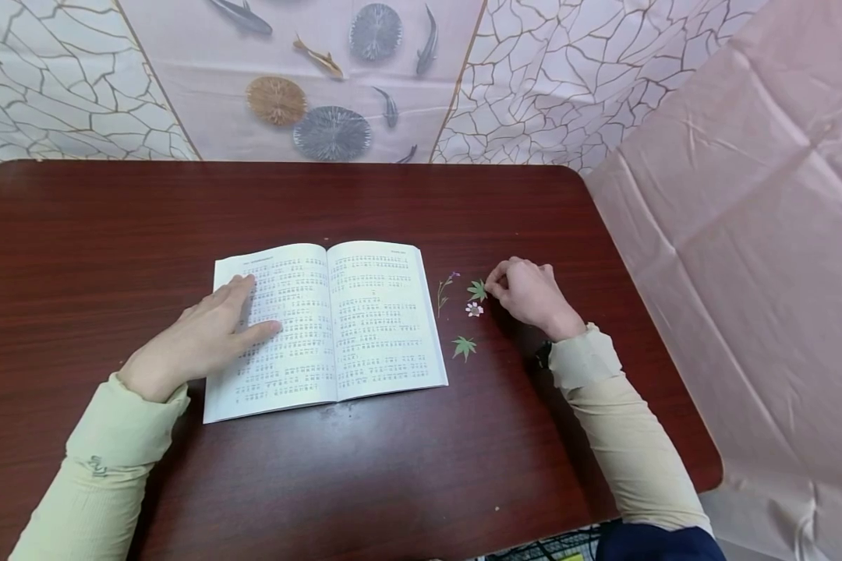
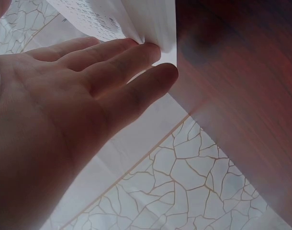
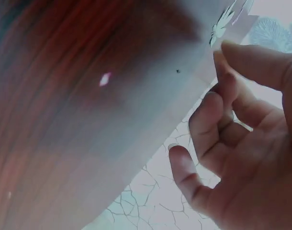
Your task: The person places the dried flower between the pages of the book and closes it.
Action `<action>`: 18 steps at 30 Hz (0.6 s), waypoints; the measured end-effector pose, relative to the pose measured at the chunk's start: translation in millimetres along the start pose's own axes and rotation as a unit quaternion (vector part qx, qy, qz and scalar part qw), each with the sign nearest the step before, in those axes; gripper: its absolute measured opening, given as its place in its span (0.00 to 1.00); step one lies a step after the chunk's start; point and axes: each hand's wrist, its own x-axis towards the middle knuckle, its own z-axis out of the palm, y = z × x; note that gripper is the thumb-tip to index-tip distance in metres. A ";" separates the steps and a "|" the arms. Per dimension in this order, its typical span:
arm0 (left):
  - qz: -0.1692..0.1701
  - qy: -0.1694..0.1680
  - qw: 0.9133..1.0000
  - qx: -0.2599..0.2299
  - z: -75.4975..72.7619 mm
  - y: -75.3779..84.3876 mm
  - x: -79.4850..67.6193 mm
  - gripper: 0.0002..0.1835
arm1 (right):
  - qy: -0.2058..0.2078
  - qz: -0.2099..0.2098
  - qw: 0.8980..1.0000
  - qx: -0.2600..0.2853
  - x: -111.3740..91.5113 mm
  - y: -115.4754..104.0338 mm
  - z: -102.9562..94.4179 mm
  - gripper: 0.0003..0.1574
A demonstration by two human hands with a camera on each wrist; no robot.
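Observation:
An open book (image 1: 382, 327) with printed pages lies on the table. My left hand (image 1: 199, 335) rests on its left page, fingers extended and thumb spread; in the left wrist view the fingers (image 2: 131, 93) lie straight against the paper. To the right of the book, my right hand (image 1: 533, 296) pinches a green, pointed-lobed leaf (image 1: 477, 291) at its edge or stem between thumb and forefinger. That leaf (image 3: 222, 25) shows at the fingertips in the right wrist view. Close by lie a white flower (image 1: 474, 309), a second green leaf (image 1: 465, 347) and a thin purple-flowered sprig (image 1: 444, 293).
The dark red-brown table (image 1: 393, 475) has rounded corners. Behind it hangs a cloth (image 1: 547, 70) with fish and crackle patterns, and a pale pink cloth (image 1: 751, 226) drapes along the right side. Wire-like items (image 1: 547, 545) show below the front edge.

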 end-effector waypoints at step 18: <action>-0.008 -0.003 1.000 0.000 1.2 0.3 0.4 0.53 | -0.087 0.115 0.985 0.089 11.1 -0.9 -5.1 0.17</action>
